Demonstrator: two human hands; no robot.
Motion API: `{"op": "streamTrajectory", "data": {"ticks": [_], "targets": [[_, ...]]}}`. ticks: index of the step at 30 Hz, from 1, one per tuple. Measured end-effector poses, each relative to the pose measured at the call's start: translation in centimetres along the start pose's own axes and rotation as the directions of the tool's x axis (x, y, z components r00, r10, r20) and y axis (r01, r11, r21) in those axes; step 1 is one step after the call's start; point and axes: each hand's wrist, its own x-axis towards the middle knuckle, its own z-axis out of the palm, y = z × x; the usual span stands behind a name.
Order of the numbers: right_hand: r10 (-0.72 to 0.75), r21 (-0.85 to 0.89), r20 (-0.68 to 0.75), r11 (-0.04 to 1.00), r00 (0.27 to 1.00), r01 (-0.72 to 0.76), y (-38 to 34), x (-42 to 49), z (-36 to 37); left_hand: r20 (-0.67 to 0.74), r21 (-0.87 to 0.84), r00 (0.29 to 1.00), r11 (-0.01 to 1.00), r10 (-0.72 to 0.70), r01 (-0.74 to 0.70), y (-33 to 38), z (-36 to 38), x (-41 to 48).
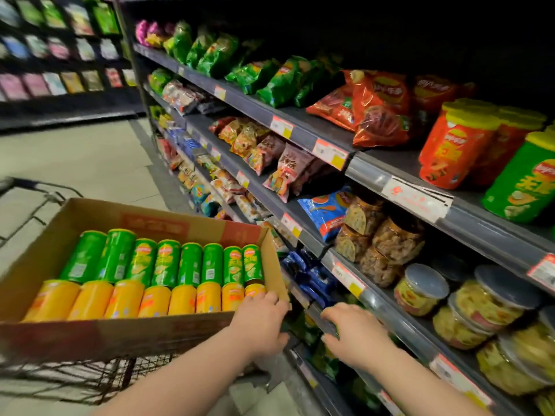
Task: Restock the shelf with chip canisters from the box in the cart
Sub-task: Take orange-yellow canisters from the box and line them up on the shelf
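Your left hand (260, 321) grips the box (90, 334) corner, fingers curled over its rim; your right hand (353, 333) extends beside the shelf (396, 319), fingers loosely spread, empty.

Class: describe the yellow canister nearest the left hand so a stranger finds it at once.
Look in the cardboard box on the cart. Green canisters fill its far row, yellow ones the near row. Yours is the last yellow canister on the right, beside the box wall, by the left hand.
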Motion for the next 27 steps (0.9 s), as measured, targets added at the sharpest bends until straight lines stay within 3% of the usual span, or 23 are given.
{"op": "streamTrajectory", "data": {"ticks": [17, 27], "targets": [[-0.159, -0.080, 0.016, 0.984, 0.987, 0.160, -25.9, 8.9, 2.0, -0.017, -0.095, 0.963, 0.959, -0.269, 0.266, -25.0, 2.2, -14.2], [-0.198, -0.048, 0.092, 0.978, 0.976, 0.203, -32.9, 13.8, 3.9, 0.015, -0.191, 0.921, 0.903, -0.390, 0.385, -32.3, 3.9, -16.9]]}}
